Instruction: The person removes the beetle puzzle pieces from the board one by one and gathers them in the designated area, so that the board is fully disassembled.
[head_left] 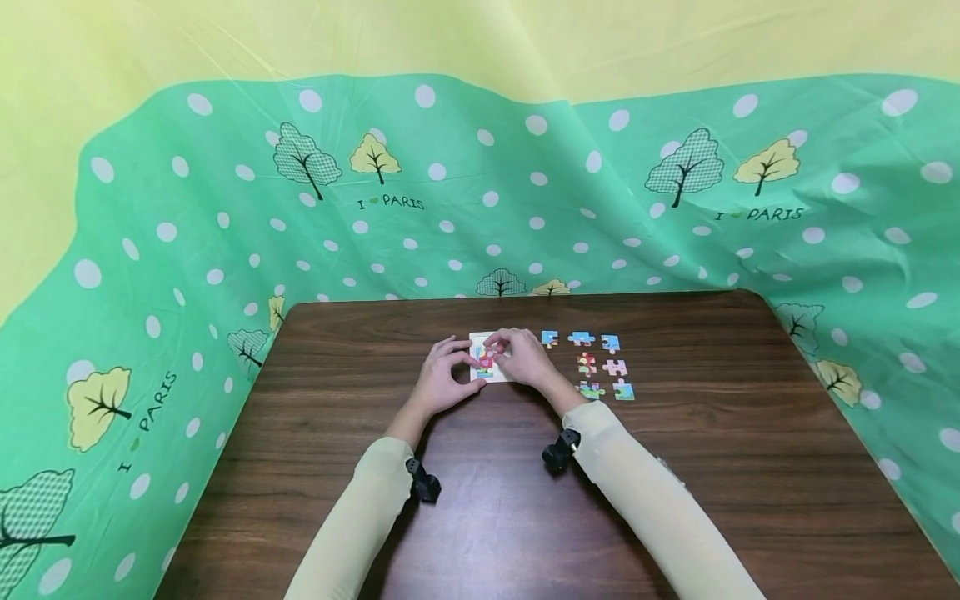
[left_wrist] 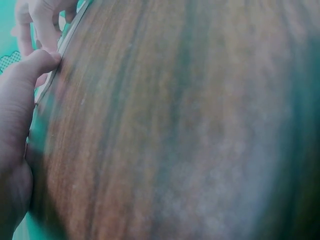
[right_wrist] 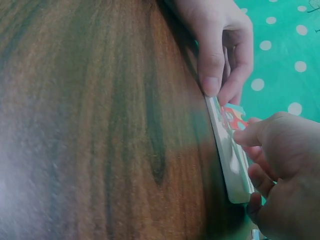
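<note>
A small white-framed jigsaw puzzle board (head_left: 477,337) lies flat toward the back of the table, with colourful red pieces (right_wrist: 233,118) in its left part. My left hand (head_left: 441,377) holds the board at its left side, thumb on the near edge and index fingertip over the puzzle. From the right, my right hand (head_left: 525,358) reaches over the board, thumb and fingertips pinching a puzzle piece mostly hidden by the fingers. The right wrist view shows both hands' fingertips close together at the red pieces. Much of the board's right half is covered by the right hand.
Several loose puzzle pieces (head_left: 615,367) lie in rough rows right of the board, one (head_left: 592,390) close to my right wrist. The dark wooden table (head_left: 480,517) backs onto a green dotted cloth (head_left: 450,225). Black wrist cameras (head_left: 561,452) sit at both sleeves.
</note>
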